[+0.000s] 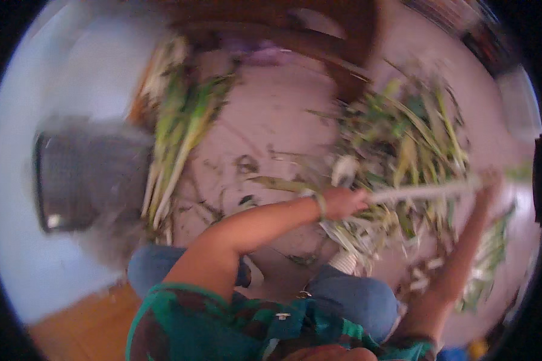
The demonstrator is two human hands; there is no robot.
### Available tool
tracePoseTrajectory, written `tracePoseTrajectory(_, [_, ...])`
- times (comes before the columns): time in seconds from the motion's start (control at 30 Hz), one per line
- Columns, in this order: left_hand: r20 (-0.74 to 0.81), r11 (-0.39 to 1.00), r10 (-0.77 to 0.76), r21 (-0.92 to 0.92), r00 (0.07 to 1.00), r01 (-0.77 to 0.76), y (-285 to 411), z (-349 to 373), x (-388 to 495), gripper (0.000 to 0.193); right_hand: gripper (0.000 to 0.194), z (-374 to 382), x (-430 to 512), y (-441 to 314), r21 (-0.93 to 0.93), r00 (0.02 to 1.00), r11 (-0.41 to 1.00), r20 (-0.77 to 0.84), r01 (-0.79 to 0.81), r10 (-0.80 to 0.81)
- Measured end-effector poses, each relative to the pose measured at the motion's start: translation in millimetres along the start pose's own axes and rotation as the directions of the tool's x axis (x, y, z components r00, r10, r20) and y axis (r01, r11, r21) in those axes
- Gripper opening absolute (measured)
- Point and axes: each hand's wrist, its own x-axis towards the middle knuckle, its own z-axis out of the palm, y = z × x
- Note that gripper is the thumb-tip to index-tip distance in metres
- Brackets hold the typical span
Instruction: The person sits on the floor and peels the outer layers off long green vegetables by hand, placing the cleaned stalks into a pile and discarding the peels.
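Note:
My left hand (343, 203), with a band at its wrist, is closed around one end of a long pale stalk (424, 192), which looks like a leek or large green onion. Toward the right rim, my right hand (491, 180) is blurred at the stalk's other end; its fingers appear to grip it. Beneath the stalk lies a heap of loose green and yellowed leaves (406, 153) on the floor. A bundle of long green-topped stalks (176, 149) lies at the left.
A dark container (90, 176) stands at far left. Brown wooden furniture (271, 31) is at the top. More leafy stalks (488, 261) lie at the right, near small pale pieces (422, 275). Leaf scraps litter the floor (271, 108) before my knees.

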Motion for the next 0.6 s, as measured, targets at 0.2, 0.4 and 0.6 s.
tracePoseTrajectory(0.2, [-0.203,0.837,0.447,0.437,0.871,-0.327,-61.3,9.6,-36.6,0.032,0.037,-131.1,26.7,68.2,-0.754,0.999,0.656,0.0,0.035,-0.053])
tracePoseTrajectory(0.4, [-0.56,0.825,-0.212,0.337,0.801,0.454,-150.6,-109.2,-117.1,0.025,0.041,-187.9,26.4,66.2,-0.957,0.997,0.291,-0.034,-0.012,-0.072])
tracePoseTrajectory(0.6, [-0.667,0.167,-0.744,-0.232,-0.032,0.958,-262.9,-173.2,-234.4,0.056,0.045,-190.7,18.2,66.9,-0.967,0.969,0.192,0.122,0.165,-0.216])
